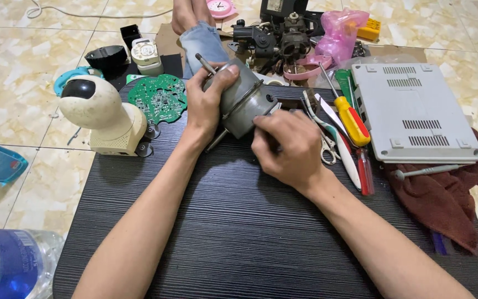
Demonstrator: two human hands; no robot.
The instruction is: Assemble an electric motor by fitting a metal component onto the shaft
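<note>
Marble-patterned floor tiles, pale cream, with a low black ribbed table (239,232) set on them; work seen from above

Far left, on the floor: clear water bottle with blue label (6,263), partly cut off by the frame edge. On the table's left corner, a cream dome-shaped camera housing (103,113) with a dark lens window, lying on its side. Just beside it, a round green circuit board (159,97)

Centre: grey cylindrical motor (244,99), shaft (206,63) sticking out of its upper-left end. Long axis runs diagonally, upper left to lower right, body raised off the table. Left hand (206,105) closed around the motor's upper-left half, thumb over the top, holding it steady. Right hand (289,147) curled at the lower-right end, fingertips touching the casing by the end plate; whether it pinches a small tool or part, cannot tell. Right hand is the nearer one to that end face; the shaft end points away from it, toward a person's denim-clad leg (206,41)

Right of the hands: scissors (327,147), then a yellow-and-red screwdriver (352,122), lying roughly parallel. Further right, a grey vented plastic case (413,113) resting on a dark red cloth (443,202)
</note>
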